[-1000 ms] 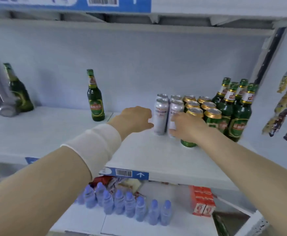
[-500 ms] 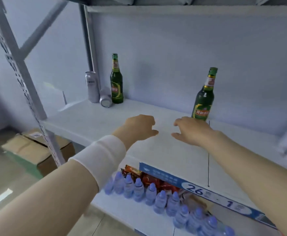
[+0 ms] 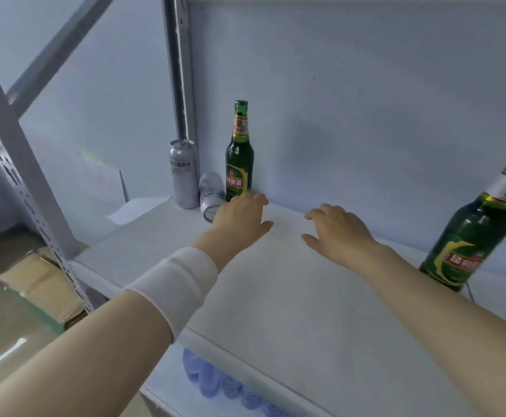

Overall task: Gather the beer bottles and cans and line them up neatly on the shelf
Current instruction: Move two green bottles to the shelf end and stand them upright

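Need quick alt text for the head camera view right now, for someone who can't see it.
Both empty hands reach over a white shelf: the left hand nears a tipped silver can, an upright silver can and a green bottle at the back left corner. Another green bottle stands far right.

A green beer bottle point(image 3: 239, 155) is standing upright at the shelf's point(image 3: 275, 284) back corner beside an upright silver can point(image 3: 184, 174) and a toppled can point(image 3: 212, 194); another green bottle point(image 3: 471, 233) is standing far right.

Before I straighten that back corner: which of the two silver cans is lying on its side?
The silver can wedged between the upright can and the green bottle; its round end faces the camera, beside the left hand.
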Motion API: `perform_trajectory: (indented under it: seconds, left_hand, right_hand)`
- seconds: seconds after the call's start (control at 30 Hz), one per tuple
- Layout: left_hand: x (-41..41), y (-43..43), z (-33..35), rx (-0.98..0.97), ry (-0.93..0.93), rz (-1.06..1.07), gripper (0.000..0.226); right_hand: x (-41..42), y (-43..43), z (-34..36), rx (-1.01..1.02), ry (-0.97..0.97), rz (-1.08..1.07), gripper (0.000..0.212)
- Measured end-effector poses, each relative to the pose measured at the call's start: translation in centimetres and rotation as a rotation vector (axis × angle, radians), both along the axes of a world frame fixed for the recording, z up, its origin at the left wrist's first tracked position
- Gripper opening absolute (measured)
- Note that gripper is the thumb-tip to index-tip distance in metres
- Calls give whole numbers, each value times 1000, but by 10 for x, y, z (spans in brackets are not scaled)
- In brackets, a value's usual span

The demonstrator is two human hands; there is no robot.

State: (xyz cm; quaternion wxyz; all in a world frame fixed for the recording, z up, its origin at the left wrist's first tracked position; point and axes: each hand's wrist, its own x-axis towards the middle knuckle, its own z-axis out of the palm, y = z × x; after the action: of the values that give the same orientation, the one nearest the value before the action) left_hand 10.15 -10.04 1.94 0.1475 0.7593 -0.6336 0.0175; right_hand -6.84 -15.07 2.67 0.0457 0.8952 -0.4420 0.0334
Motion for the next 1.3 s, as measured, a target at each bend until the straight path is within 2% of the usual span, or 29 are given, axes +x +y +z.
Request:
perform_trajectory:
  seconds: [0.1, 0.23, 0.37, 0.47, 0.67, 0.93, 1.2, 1.3]
  left_hand:
    - [35, -28, 1, -140, 188, 47, 68]
    - [83, -76, 6, -312, 501, 53, 91]
    - [113, -120, 6, -215, 749, 27, 102]
    - [124, -141, -4, -170, 953, -16, 100]
    - [125, -147, -19, -301, 1038, -27, 79]
    - [84, -133, -7, -317, 1003, -179, 79]
    - [-17, -106, 16, -275, 1024, -369, 76]
    - [-58, -97, 9, -247, 1055, -350, 75]
  right_hand:
    - [24, -19, -2, -75, 9, -8, 50]
    - [47, -36, -2, -65, -30, -79, 49]
    - [67, -44, 1, -67, -41, -207, 45]
    - [76, -44, 3, -76, -66, -294, 45]
    - [70, -29, -3, -47, -163, -424, 47]
    - [-1, -4, -26, -214, -561, -629, 46]
    - [-116, -19, -39, -339, -984, -960, 86]
    - [-156, -39, -42, -138, -1099, -1019, 103]
